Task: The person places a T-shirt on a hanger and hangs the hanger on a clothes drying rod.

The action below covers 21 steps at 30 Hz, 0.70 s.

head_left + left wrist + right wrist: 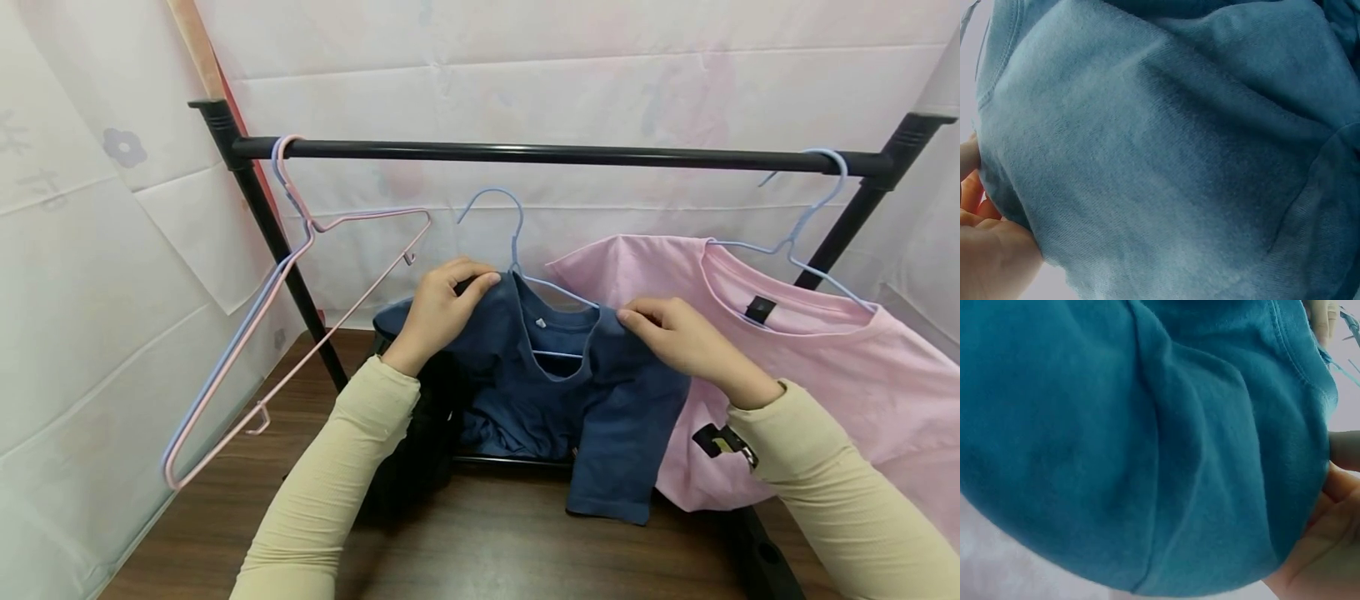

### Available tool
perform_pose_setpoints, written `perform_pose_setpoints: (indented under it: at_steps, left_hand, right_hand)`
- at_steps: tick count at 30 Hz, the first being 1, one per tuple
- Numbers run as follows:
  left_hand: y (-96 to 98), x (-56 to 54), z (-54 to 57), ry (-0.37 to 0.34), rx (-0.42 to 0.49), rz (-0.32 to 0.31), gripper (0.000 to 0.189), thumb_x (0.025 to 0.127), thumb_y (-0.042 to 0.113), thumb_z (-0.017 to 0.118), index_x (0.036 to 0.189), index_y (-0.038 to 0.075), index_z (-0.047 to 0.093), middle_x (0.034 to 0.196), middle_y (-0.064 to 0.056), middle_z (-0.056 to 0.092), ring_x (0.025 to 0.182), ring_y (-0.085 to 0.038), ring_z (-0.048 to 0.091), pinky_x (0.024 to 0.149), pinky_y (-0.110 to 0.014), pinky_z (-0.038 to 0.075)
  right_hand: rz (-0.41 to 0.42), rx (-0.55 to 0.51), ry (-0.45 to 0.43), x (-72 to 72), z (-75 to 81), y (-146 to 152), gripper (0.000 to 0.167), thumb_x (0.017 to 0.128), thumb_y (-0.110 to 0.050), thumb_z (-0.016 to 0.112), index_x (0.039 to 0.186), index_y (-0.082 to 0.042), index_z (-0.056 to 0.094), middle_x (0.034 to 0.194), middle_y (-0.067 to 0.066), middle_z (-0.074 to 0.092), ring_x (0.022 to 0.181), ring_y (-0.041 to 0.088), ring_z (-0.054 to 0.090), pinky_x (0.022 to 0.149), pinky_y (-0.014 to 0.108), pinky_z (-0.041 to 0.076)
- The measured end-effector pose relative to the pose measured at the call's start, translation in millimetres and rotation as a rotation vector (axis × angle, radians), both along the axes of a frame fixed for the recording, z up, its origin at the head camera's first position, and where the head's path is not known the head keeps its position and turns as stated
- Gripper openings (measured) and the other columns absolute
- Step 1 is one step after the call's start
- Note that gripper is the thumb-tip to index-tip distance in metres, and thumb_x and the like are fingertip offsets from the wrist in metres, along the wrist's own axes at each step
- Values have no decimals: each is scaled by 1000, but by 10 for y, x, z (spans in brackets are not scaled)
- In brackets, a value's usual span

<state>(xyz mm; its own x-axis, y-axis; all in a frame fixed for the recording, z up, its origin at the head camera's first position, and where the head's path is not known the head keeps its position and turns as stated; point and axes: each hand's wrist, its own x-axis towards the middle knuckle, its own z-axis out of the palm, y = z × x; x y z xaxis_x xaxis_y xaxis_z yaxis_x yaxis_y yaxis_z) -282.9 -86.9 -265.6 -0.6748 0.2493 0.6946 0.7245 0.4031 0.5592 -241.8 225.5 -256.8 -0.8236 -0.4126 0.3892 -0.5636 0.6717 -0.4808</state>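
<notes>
A dark blue T-shirt (517, 358) hangs on a light blue wire hanger (517, 225) below the rail, its neck facing me. The hanger's hook stands free of the rail, and its bottom bar shows through the neck opening. My left hand (447, 308) pinches the shirt at the shoulder left of the collar. At the other shoulder, my right hand (678, 337) pinches the fabric between thumb and fingers. In the left wrist view the blue cloth (1147, 156) fills most of the picture; the right wrist view shows the other shoulder's cloth (1210, 487).
A black rail (525, 153) spans the rack. Pink and blue hangers (300, 225) hang together at its left end. A pink T-shirt (810, 358) on a blue hanger (813, 208) hangs at the right. Black fabric (420, 450) lies below my left hand, over a brown wooden surface (510, 533).
</notes>
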Motion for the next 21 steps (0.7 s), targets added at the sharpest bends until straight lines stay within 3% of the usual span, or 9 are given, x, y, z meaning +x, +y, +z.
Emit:
perform_pose_setpoints:
  at_steps: [3, 12, 21]
  left_hand:
    - [-6, -3, 2, -7, 5, -4, 22, 96, 20, 64, 107, 4, 75, 103, -10, 72, 98, -21, 67, 89, -35, 53]
    - [11, 1, 33, 23, 35, 4, 20, 96, 19, 64, 105, 4, 75, 99, -10, 72, 95, -21, 67, 86, -35, 53]
    - [51, 10, 31, 58, 56, 13, 20, 95, 18, 65, 104, 4, 76, 97, -10, 73, 93, -21, 67, 84, -35, 53]
  right_hand:
    - [9, -23, 56, -3, -6, 1, 20, 100, -15, 57, 84, -11, 68, 64, -6, 42, 59, 6, 42, 58, 23, 35]
    - [-65, -73, 159, 36, 37, -99, 10, 95, -17, 65, 94, -10, 72, 80, 2, 66, 69, 8, 49, 65, 16, 38]
    - [-77, -100, 332, 72, 39, -248, 4, 91, -10, 69, 91, -7, 72, 80, 3, 68, 67, 6, 51, 65, 14, 40]
